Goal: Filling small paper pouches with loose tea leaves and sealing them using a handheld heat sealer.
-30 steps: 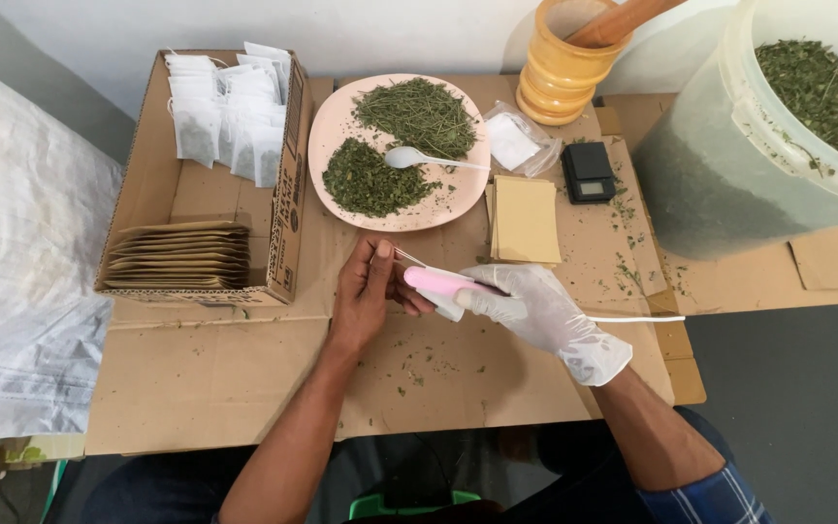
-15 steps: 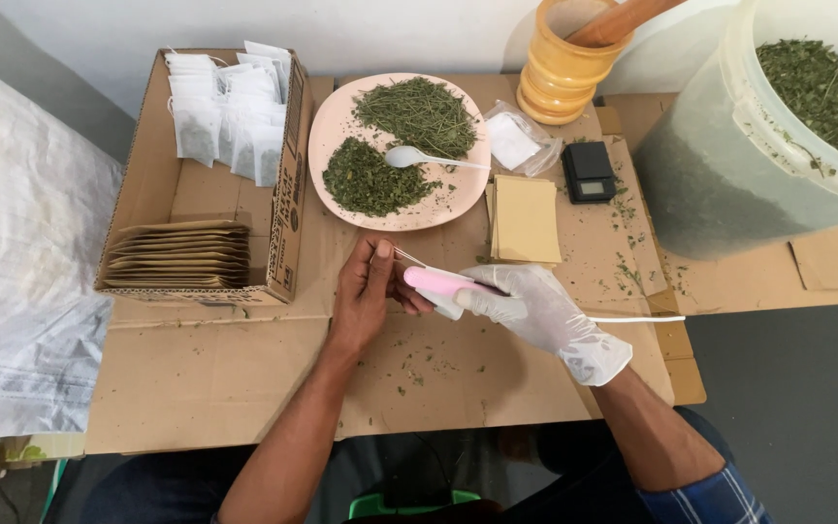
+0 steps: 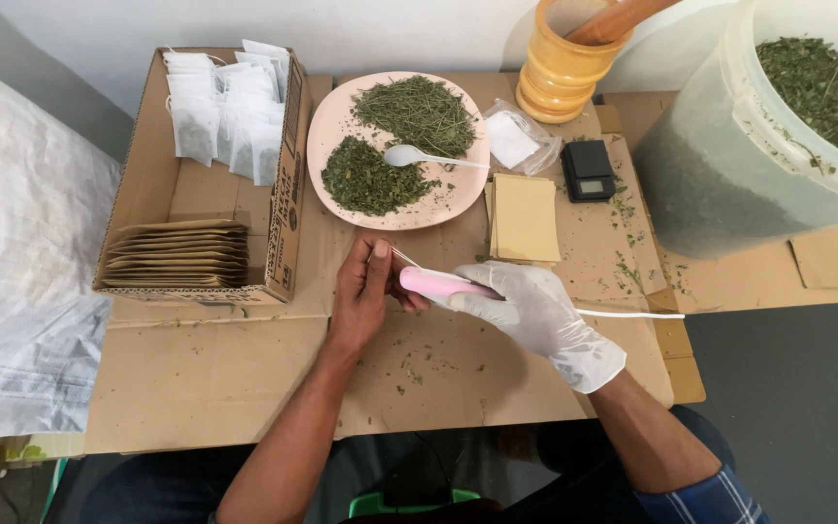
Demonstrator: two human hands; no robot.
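Note:
My bare left hand (image 3: 366, 291) pinches a small white tea bag (image 3: 402, 258) whose top edge shows between the fingers. My right hand (image 3: 533, 309), in a white glove, grips a pink and white hand-held sealer (image 3: 436, 283) clamped against that bag. A white cord (image 3: 632, 314) runs from the sealer off to the right. Both hands meet above the cardboard-covered table (image 3: 206, 378), just below a pink plate (image 3: 334, 116) with two heaps of dried green herbs and a white spoon (image 3: 417, 156).
A cardboard box (image 3: 147, 175) at left holds filled white tea bags and a stack of tan envelopes (image 3: 180, 256). More tan envelopes (image 3: 525, 219), a black pocket scale (image 3: 589, 170), a yellow mortar (image 3: 560, 73) and a big herb-filled tub (image 3: 778, 126) stand right.
Both hands and the sealer have shifted very slightly up; otherwise nothing has moved.

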